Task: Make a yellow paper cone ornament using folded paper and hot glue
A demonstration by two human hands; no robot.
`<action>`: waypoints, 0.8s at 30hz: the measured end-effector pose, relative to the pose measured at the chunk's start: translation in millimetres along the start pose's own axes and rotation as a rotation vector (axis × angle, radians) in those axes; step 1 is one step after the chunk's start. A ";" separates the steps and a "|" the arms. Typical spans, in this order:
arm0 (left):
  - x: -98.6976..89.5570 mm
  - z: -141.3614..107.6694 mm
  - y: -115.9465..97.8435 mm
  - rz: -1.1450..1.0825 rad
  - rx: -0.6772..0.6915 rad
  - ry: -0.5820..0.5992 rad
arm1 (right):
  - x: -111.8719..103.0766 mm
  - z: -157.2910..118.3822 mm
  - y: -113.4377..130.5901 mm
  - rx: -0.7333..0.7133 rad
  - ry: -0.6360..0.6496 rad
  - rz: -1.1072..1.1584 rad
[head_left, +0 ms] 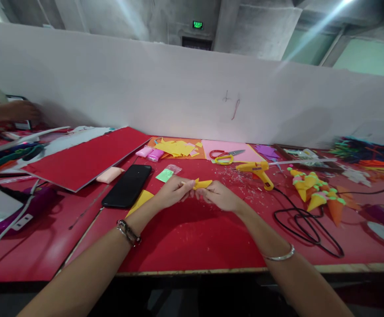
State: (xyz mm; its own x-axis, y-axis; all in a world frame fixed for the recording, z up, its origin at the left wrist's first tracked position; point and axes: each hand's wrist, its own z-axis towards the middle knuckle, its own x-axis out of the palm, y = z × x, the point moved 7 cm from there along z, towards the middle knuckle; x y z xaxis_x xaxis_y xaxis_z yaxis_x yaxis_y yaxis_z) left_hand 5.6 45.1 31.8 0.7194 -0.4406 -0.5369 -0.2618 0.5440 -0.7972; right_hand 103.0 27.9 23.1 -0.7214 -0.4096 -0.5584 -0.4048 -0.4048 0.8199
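A small piece of yellow paper (pixel 203 184) is held up over the red tabletop, pinched between both hands. My left hand (pixel 177 192) grips its left side, thumb on top and fingers curled under. On the other side my right hand (pixel 220 195) closes on it the same way. The paper looks folded or bent, with a pointed upper edge; its lower part is hidden by my fingers. Beside my left forearm a yellow sheet (pixel 141 201) lies partly under a black phone (pixel 127 186). Just beyond my left hand is a small green packet (pixel 165 175).
A yellow glue gun (pixel 256 171) with a looping black cord lies right, near several small decorated cones (pixel 317 200). Scissors (pixel 226 156) rest on pink paper behind, beside yellow scraps (pixel 175 148). A red board (pixel 89 158) lies left. Another person's hand (pixel 23 110) shows far left.
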 end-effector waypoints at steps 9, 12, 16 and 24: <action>-4.7 1.3 12.5 -0.031 -0.199 -0.142 | -1.3 2.3 6.5 0.004 -0.098 -0.357; -6.8 1.8 16.2 -0.084 -0.256 -0.198 | -1.0 4.0 12.6 -0.030 -0.184 -0.617; -7.8 1.4 18.3 -0.106 -0.328 -0.243 | 2.3 2.6 14.2 -0.081 -0.228 -0.923; -4.8 -2.5 24.8 -0.124 -0.472 -0.247 | 13.0 0.3 22.3 -0.101 -0.206 -1.129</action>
State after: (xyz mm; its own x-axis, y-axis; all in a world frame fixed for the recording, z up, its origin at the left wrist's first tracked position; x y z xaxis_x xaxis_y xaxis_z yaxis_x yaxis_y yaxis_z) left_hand -5.9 58.9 13.9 0.8781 -0.2694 -0.3954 -0.3848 0.0935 -0.9183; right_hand 84.4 13.8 34.2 -0.0588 0.3656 -0.9289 -0.8381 -0.5236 -0.1530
